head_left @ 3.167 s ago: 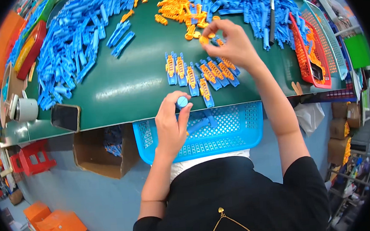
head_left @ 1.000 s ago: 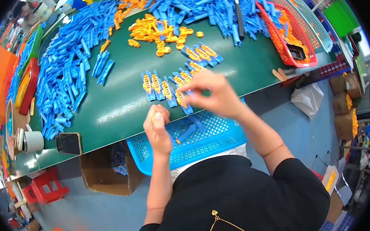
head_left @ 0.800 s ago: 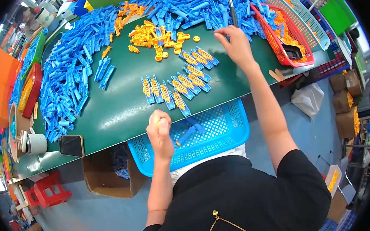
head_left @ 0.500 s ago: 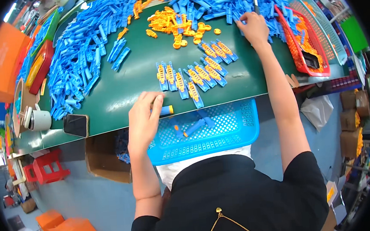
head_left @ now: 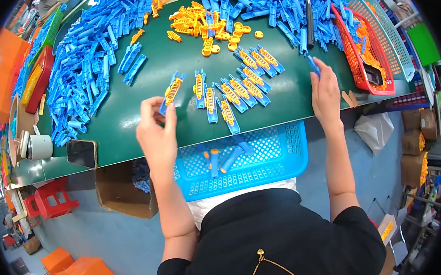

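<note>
While the left hand point(head_left: 157, 129) pinches a blue strip with an orange insert point(head_left: 171, 91) at the worktop point(head_left: 127, 123) edge and the right hand point(head_left: 325, 90) grips a bare blue piece point(head_left: 313, 64), either could slip and miss the blue basket point(head_left: 283, 158) below.

Green counter point(head_left: 127, 118) over grey-blue floor point(head_left: 110, 237). Red stool point(head_left: 48, 200) at left, open cardboard box point(head_left: 124, 190) under counter edge, orange boxes point(head_left: 76, 272) lower left.
</note>
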A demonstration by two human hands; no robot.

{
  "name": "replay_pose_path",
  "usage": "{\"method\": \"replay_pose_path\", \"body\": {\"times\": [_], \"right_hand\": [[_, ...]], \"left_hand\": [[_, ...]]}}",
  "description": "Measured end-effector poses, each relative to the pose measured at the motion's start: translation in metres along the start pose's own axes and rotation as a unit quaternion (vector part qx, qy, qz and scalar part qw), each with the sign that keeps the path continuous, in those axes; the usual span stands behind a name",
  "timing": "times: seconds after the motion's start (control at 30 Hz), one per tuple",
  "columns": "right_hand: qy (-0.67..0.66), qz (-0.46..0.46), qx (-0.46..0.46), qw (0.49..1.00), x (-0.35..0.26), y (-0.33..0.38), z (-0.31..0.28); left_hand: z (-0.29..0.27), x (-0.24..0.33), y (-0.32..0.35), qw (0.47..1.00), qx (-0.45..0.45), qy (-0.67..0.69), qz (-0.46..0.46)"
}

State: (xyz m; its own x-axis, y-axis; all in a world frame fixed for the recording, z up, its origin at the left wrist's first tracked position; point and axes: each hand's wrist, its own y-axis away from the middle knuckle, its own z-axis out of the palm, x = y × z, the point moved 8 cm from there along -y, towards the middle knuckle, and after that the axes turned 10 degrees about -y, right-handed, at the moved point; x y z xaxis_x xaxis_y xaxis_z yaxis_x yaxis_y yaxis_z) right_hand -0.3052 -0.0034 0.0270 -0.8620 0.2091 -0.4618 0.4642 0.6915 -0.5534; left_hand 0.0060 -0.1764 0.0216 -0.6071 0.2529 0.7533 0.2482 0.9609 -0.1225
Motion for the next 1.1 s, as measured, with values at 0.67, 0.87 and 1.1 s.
{"method": "replay_pose_path", "body": {"times": [0.67,0.87,1.1], "right_hand": [[-0.417,0.076,-0.114,0.898,-0.107,0.018,0.015],[-0.566,0.082,-0.212,0.793,-0.167,0.021,0.059],[-0.503,-0.002,-0.188,0.844,-0.187,0.019,0.060]], "left_hand": [[0.025,0.014,0.024,0.705,-0.065,0.705,-0.023],[0.037,0.020,0.038,0.725,-0.111,0.677,-0.068],[0.032,0.018,0.050,0.778,-0.107,0.618,-0.025]]}}
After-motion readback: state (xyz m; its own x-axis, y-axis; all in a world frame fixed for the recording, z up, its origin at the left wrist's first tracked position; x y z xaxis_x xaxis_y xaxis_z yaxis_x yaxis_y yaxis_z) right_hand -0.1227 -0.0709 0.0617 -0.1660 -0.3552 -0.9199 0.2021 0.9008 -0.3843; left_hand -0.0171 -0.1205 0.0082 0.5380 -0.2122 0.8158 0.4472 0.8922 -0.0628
